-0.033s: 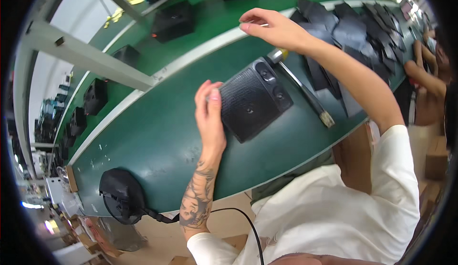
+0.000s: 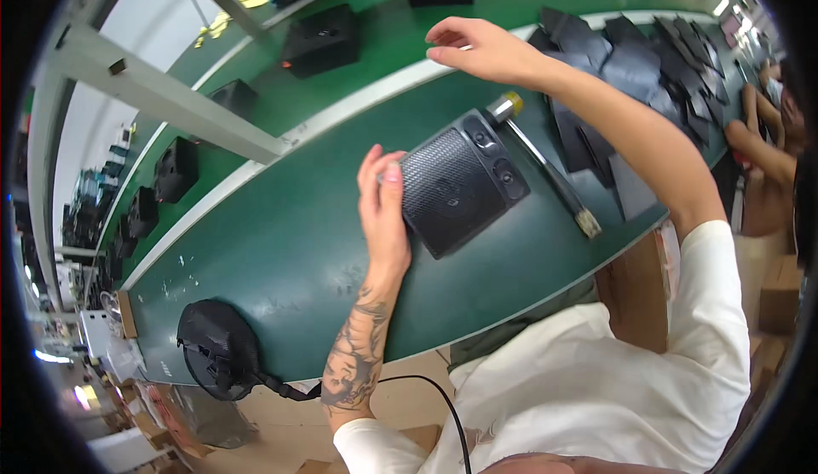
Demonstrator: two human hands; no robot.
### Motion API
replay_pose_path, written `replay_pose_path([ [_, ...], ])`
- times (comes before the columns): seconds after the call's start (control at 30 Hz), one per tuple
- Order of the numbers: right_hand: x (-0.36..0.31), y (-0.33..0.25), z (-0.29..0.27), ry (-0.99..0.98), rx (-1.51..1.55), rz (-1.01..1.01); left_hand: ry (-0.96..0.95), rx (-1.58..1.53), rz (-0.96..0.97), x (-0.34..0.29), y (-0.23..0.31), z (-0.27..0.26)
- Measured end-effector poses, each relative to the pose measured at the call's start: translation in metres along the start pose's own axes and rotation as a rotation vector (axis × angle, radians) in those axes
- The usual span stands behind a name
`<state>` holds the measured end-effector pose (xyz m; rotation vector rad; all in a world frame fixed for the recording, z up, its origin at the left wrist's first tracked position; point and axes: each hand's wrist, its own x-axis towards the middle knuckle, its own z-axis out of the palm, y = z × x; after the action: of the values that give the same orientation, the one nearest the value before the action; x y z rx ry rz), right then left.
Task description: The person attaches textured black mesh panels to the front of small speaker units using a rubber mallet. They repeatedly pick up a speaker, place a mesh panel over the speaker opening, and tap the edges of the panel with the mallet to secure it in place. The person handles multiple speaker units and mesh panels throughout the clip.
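Left hand [image 2: 386, 216] rests against black speaker [image 2: 456, 188] at nine o'clock, seemingly steadying it, grip unclear; right hand [image 2: 484, 52] hovers empty, fingers apart, at twelve; hammer [image 2: 550, 170] lies at three.

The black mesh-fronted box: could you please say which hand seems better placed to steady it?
Left, probably: the left hand touches the left side of the black box, while the right hand hangs apart from it.

Head camera, facing down

I look steeply down from head height, close above the shirt [image 2: 588, 380] at the view's lower edge; the left hand [image 2: 383, 210] and right hand [image 2: 477, 50] show near, higher up; the bench [image 2: 281, 257] bends widely across.
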<state>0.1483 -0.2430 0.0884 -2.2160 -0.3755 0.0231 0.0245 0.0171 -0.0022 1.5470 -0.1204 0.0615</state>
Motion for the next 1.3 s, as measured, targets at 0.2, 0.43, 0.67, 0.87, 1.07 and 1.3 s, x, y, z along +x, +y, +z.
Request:
replay_pose_path([
  [0.2, 0.168, -0.005, 0.038, -0.159, -0.562, -0.119, -0.101, -0.118, 0.002, 0.003, -0.007, 0.008],
  [0.43, 0.271, -0.030, 0.051, -0.656, -0.698, 0.054, -0.127, -0.083, 0.014, -0.005, -0.002, 0.003],
  [0.67, 0.175, -0.020, 0.024, -0.433, -0.609, -0.299, -0.065, -0.004, 0.068, -0.010, 0.001, 0.015],
  [0.87, 0.099, -0.123, 0.121, -0.976, -0.090, -0.623, -0.011, 0.082, 0.067, -0.022, 0.007, 0.009],
  [1.07, 0.063, -0.175, 0.220, -0.720, -0.575, -0.398, -0.093, 0.111, 0.021, -0.010, -0.060, -0.001],
  [1.3, -0.030, -0.153, 0.104, -0.243, -0.395, -0.540, 0.004, 0.117, 0.020, -0.021, -0.025, 0.002],
])
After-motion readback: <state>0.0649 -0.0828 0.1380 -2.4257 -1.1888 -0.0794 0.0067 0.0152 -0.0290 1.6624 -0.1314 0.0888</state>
